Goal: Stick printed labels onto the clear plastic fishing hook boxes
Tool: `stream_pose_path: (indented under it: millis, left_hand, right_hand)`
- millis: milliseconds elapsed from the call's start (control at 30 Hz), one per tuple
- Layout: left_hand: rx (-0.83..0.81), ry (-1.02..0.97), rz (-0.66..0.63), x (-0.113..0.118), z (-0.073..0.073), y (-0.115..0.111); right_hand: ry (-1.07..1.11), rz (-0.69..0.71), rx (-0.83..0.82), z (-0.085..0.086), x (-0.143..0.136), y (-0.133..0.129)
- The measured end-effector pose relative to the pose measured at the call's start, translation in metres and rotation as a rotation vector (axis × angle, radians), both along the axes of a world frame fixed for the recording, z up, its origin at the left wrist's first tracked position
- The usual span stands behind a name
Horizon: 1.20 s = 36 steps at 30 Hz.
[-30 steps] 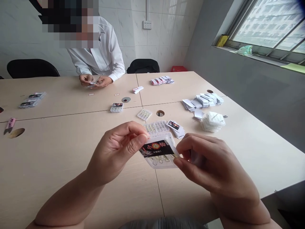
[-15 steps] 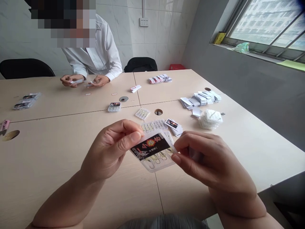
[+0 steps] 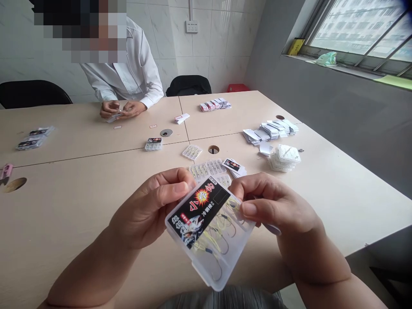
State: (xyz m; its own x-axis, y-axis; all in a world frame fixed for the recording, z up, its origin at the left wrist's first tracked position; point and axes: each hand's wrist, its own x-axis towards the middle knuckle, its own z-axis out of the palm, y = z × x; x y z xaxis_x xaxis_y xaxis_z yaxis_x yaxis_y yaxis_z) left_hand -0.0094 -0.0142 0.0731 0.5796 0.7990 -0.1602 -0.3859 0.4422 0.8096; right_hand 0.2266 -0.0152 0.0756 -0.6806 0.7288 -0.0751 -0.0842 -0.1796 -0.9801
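Between my hands is a clear plastic box of fishing hooks [image 3: 222, 240], tilted, with a black printed label across its upper part. Several hooks with yellow line show through the lid. My left hand [image 3: 154, 201] pinches its upper left edge between thumb and fingers. My right hand [image 3: 273, 210] grips the right corner, thumb on top. A pale, thin piece [image 3: 273, 228] sticks out below the right hand; its kind is unclear. Just beyond lie more hook boxes [image 3: 207, 168], partly hidden, beside a pile of black-and-white label cards [image 3: 234, 166].
Stacked clear boxes [image 3: 285, 158] and piles of white cards [image 3: 270, 131] lie to the right. Across the table [image 3: 80, 206], a person in a white shirt [image 3: 138, 64] handles a small clear item. Scissors [image 3: 5, 174] with pink handles are at the left edge, near a table hole [image 3: 15, 185].
The hook box has turned and tipped so its lid faces me more fully and sits lower and closer. The other person's hands have come together.
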Motion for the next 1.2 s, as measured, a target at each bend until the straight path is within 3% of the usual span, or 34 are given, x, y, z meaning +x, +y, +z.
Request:
stream_pose_path:
  millis: [267, 500, 600, 667, 800, 1000, 1100, 1200]
  left_hand:
    - [0.096, -0.028, 0.081, 0.002, 0.0, 0.001]
    - [0.334, -0.055, 0.101, 0.01, -0.014, -0.011]
    - [0.41, 0.014, 0.168, 0.016, -0.017, -0.019]
    - [0.465, 0.099, 0.231, 0.018, -0.019, -0.017]
    - [0.496, 0.277, 0.391, 0.012, -0.034, 0.019]
    - [0.318, 0.616, 0.541, -0.035, -0.087, 0.087]
    - [0.245, 0.788, 0.568, -0.066, -0.11, 0.097]
    - [0.246, 0.935, 0.587, -0.089, -0.126, 0.096]
  right_hand:
    - [0.007, -0.055, 0.045, -0.001, 0.001, -0.002]
    - [-0.24, -0.436, 0.373, 0.003, 0.002, -0.012]
    - [-0.277, -0.493, 0.452, 0.002, 0.002, -0.018]
    - [-0.271, -0.5, 0.394, -0.004, 0.007, -0.02]
    - [-0.254, -0.59, 0.208, -0.041, 0.022, -0.019]
    - [-0.221, -0.569, 0.015, -0.123, 0.03, -0.03]
    - [-0.192, -0.505, -0.036, -0.141, 0.028, -0.033]
    - [-0.171, -0.444, -0.061, -0.142, 0.025, -0.033]
